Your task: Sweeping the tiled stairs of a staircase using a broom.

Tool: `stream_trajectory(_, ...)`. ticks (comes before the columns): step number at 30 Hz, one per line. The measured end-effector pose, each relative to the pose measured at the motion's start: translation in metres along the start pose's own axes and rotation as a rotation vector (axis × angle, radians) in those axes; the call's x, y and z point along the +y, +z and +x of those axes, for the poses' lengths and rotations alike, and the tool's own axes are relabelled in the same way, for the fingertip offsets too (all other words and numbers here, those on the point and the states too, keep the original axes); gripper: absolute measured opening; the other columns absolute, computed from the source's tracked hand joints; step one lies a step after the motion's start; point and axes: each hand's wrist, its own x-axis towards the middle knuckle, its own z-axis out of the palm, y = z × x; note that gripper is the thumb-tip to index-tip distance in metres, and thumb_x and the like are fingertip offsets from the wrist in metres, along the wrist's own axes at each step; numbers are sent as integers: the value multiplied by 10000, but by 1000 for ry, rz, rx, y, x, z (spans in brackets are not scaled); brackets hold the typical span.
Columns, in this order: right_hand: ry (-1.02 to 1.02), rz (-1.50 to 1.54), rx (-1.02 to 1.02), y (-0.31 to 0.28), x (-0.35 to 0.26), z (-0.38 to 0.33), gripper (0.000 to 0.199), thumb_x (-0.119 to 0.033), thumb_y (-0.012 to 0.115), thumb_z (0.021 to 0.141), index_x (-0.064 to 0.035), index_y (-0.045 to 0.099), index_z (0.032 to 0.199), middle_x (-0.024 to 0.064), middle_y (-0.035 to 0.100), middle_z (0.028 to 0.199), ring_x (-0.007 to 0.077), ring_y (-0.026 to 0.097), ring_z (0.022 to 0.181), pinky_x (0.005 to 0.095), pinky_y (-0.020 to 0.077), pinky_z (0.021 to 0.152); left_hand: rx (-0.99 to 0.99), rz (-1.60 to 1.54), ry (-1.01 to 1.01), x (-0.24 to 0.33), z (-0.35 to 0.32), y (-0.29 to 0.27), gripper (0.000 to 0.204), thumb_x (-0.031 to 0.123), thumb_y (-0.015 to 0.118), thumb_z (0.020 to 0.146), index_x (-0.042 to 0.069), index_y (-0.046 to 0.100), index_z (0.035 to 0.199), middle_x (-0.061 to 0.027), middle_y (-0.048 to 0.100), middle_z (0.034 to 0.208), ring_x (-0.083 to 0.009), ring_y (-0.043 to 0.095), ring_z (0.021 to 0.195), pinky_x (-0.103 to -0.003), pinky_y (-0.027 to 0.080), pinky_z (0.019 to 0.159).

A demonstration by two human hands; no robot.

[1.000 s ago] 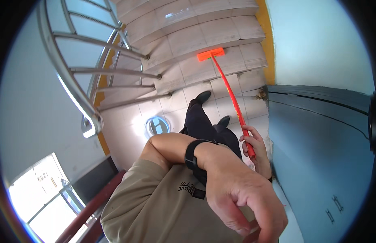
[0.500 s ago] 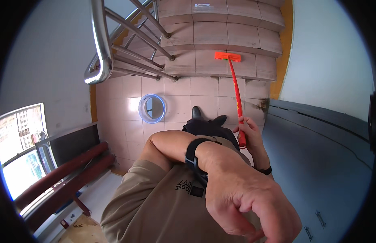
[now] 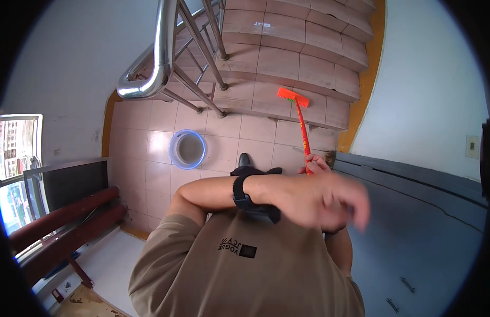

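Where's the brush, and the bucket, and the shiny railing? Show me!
Brush (image 3: 293, 97): head view, on the middle of its orange head.
Bucket (image 3: 175, 152): head view, on the left side of its wall.
Railing (image 3: 165, 45): head view, on its thick shiny tube.

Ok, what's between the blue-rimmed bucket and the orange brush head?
The head view shows floor tiles, then the lowest step's edge; no loose object between bucket and brush head.
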Motion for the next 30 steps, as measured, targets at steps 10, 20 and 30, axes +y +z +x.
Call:
stream_trajectory(10, 316, -169, -72, 34, -14, 72, 448, -198, 621, 931, -129, 482, 1351, 56, 636, 853, 118, 587, 561, 225, 436, 449, 835, -38, -777, -69, -121, -81, 391, 339, 591, 972, 28, 523, 1201, -84, 612, 1091, -133, 616, 921, -280, 521, 791)
stream_trajectory(20, 572, -473, -36, -32, 13, 229, 1007, -148, 713, 808, -102, 18, 1536, 80, 610, 811, 154, 593, 531, 288, 483, 419, 1052, -164, -745, -70, -111, -84, 489, 54, 567, 896, -9, 391, 1348, -168, 498, 1286, -188, 632, 944, -304, 597, 731)
stream_trajectory(30, 519, -585, 310, -117, 102, 336, 401, 11, 565, 799, -14, 294, 1093, 107, 549, 712, 200, 591, 511, 328, 496, 405, 1344, -417, -813, -71, -76, -60, 546, -38, 526, 885, 17, 350, 1398, -151, 534, 1272, -155, 641, 836, -227, 547, 560)
